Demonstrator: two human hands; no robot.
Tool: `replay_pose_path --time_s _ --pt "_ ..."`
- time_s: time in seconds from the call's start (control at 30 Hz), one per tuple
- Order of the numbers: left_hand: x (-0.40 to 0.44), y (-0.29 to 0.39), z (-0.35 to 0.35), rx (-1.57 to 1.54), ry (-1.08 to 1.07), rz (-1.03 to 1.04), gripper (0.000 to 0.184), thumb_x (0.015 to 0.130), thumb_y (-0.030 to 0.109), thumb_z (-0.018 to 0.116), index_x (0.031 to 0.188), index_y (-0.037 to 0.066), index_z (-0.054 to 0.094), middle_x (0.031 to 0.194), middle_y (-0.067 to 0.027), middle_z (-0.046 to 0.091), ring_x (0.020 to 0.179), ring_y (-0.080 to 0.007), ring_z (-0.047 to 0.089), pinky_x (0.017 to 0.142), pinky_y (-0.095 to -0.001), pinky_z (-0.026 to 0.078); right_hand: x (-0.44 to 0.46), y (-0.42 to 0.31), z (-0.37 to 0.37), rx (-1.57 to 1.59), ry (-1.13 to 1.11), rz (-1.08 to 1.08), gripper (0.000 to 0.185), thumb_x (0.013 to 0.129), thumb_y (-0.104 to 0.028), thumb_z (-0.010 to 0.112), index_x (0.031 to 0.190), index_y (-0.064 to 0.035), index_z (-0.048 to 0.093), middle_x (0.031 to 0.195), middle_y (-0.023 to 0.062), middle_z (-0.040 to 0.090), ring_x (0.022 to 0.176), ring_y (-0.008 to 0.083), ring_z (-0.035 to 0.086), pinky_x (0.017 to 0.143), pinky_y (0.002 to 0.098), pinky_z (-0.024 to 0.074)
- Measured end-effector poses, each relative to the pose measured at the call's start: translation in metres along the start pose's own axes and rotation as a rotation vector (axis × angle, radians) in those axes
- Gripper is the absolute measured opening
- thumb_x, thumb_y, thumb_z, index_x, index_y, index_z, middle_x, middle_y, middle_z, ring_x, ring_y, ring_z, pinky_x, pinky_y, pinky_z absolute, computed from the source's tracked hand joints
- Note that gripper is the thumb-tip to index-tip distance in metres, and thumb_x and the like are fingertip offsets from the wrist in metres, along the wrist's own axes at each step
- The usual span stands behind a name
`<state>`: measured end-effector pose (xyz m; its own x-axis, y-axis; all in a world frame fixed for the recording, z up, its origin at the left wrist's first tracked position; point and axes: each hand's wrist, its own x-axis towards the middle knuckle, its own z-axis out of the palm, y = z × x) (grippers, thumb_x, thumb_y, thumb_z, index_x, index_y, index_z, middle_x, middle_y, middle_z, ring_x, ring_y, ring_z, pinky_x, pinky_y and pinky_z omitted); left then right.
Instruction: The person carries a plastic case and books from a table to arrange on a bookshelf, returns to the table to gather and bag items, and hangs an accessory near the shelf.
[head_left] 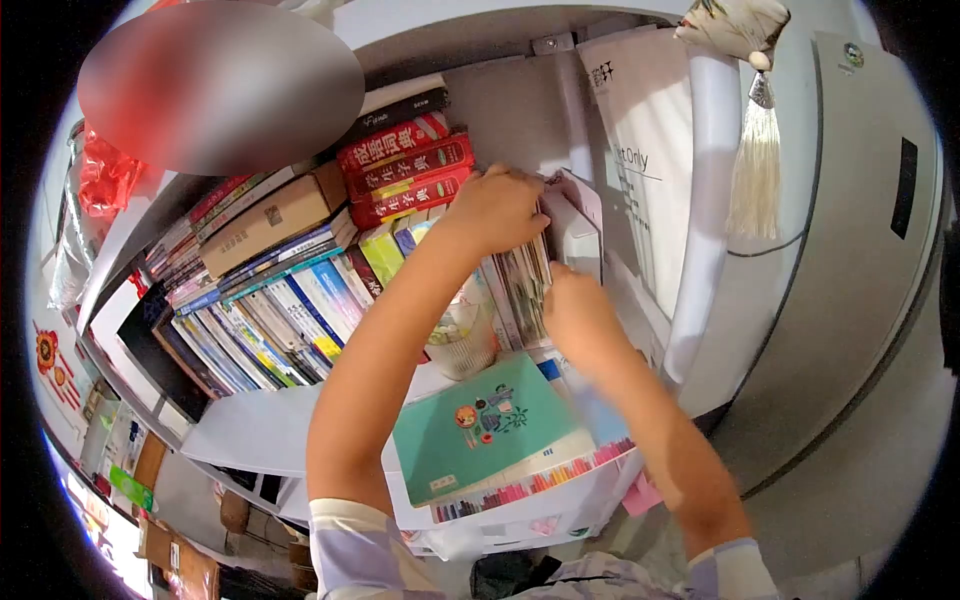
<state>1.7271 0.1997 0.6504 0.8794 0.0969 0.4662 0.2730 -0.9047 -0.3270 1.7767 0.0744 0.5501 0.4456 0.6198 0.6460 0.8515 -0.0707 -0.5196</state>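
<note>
My left hand [497, 208] reaches to the top of a row of thin books [515, 285] at the shelf's right end. Its fingers curl over their upper edges and are partly hidden. Lower down, my right hand [578, 305] is closed at the front edge of the same row, with its fingertips out of sight behind the hand. A white box-like item [574, 240] stands upright just right of both hands. Below my left forearm is a ribbed clear cup [463, 340] with small things inside. In front lies a green notebook [490, 425] with printed pictures.
Red dictionaries [410, 170] are stacked behind my left wrist. Upright books [275, 325] fill the left of the shelf [250, 430], with a cardboard box [270, 225] on top. Colored markers [540, 480] line the front edge. A tassel [755, 190] hangs at right, beside a grey cabinet [850, 250].
</note>
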Motion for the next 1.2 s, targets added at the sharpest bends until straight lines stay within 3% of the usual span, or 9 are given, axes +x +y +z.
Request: replay_pose_path --time_s 0.13,0.2,0.27,0.33,0.47,0.77,0.9,1.03,1.2 --pt "-0.004 0.005 0.005 0.044 0.11 -0.024 0.031 0.072 0.028 0.058 0.094 0.006 0.059 0.097 -0.0128 0.059 0.1 -0.0299 0.05 0.081 -0.045 0.041 -0.078 -0.032 -0.082 0.642 -0.034 -0.205 0.015 0.08 -0.007 0.05 0.091 -0.0015 0.059 0.075 0.0155 0.061 0.071 0.0289 0.061 0.067 0.0352 0.0486" --pt "-0.008 0.001 0.0 0.026 0.272 0.032 0.027 0.072 0.024 0.058 0.092 0.006 0.058 0.093 -0.0125 0.059 0.097 -0.0284 0.051 0.078 -0.0439 0.042 -0.106 -0.004 -0.132 0.399 -0.265 -0.664 0.014 0.077 -0.012 0.057 0.088 -0.0036 0.06 0.066 0.0115 0.06 0.066 0.0226 0.061 0.063 0.0329 0.0484" --pt "-0.024 0.005 -0.022 -0.008 0.464 0.108 0.021 0.073 0.02 0.058 0.088 0.006 0.058 0.085 -0.0122 0.059 0.091 -0.0267 0.054 0.075 -0.0422 0.042 -0.123 0.009 -0.149 0.616 -0.029 -1.197 0.018 0.068 -0.014 0.065 0.081 -0.0041 0.058 0.068 0.0032 0.06 0.059 0.0172 0.059 0.055 0.0308 0.0479" --pt "-0.064 0.016 -0.04 -0.057 0.535 0.081 0.014 0.073 0.015 0.058 0.082 0.006 0.056 0.076 -0.011 0.058 0.081 -0.0256 0.056 0.072 -0.0397 0.043 -0.126 -0.018 -0.176 0.564 0.022 -1.154 0.008 0.076 -0.017 0.055 0.079 -0.0107 0.056 0.074 0.0069 0.055 0.058 0.0189 0.051 0.049 0.0315 0.0402" --pt "-0.154 0.033 -0.028 -0.439 -0.338 -0.359 0.024 0.071 0.022 0.064 0.083 0.003 0.055 0.08 -0.0121 0.059 0.082 -0.0281 0.057 0.076 -0.0372 0.044 -0.133 -0.016 -0.172 0.504 0.35 -1.105 0.012 0.077 -0.021 0.052 0.082 -0.0102 0.052 0.064 0.0054 0.049 0.047 0.0163 0.042 0.043 0.0304 0.0344" --pt "-0.235 0.027 0.008 -0.45 -0.48 -0.562 0.053 0.071 0.033 0.064 0.106 -0.004 0.051 0.101 -0.0206 0.052 0.099 -0.032 0.05 0.085 -0.0378 0.042 -0.14 -0.016 -0.158 0.657 0.308 -0.994 0.027 0.074 -0.013 0.058 0.099 -0.0044 0.05 0.075 0.005 0.054 0.061 0.0177 0.053 0.055 0.0305 0.0431" --pt "-0.228 0.035 0.005 -0.338 -0.557 -0.676 0.055 0.068 0.039 0.066 0.099 -0.004 0.053 0.105 -0.0201 0.049 0.102 -0.0328 0.047 0.085 -0.0383 0.039 -0.128 -0.037 -0.152 0.83 0.328 -0.956 0.01 0.075 -0.013 0.048 0.083 -0.0066 0.048 0.062 0.0053 0.047 0.048 0.0167 0.042 0.041 0.0306 0.0337" --pt "-0.224 0.028 0.0 -0.317 -0.548 -0.586 0.051 0.069 0.04 0.064 0.096 -0.002 0.053 0.088 -0.0183 0.056 0.088 -0.0337 0.054 0.076 -0.0418 0.043 -0.123 -0.029 -0.138 0.847 0.475 -0.994 0.008 0.073 -0.005 0.05 0.08 -0.004 0.048 0.062 0.0062 0.047 0.048 0.0176 0.043 0.042 0.0312 0.0346" --pt "-0.242 0.029 -0.059 -0.772 -0.09 -0.614 0.019 0.08 0.016 0.057 0.089 0.001 0.05 0.071 -0.012 0.057 0.066 -0.0216 0.056 0.06 -0.0314 0.043 -0.135 -0.007 -0.112 0.806 -0.299 -0.333 0.012 0.082 -0.014 0.051 0.084 -0.0038 0.058 0.078 0.0093 0.056 0.063 0.0209 0.053 0.06 0.034 0.0452"
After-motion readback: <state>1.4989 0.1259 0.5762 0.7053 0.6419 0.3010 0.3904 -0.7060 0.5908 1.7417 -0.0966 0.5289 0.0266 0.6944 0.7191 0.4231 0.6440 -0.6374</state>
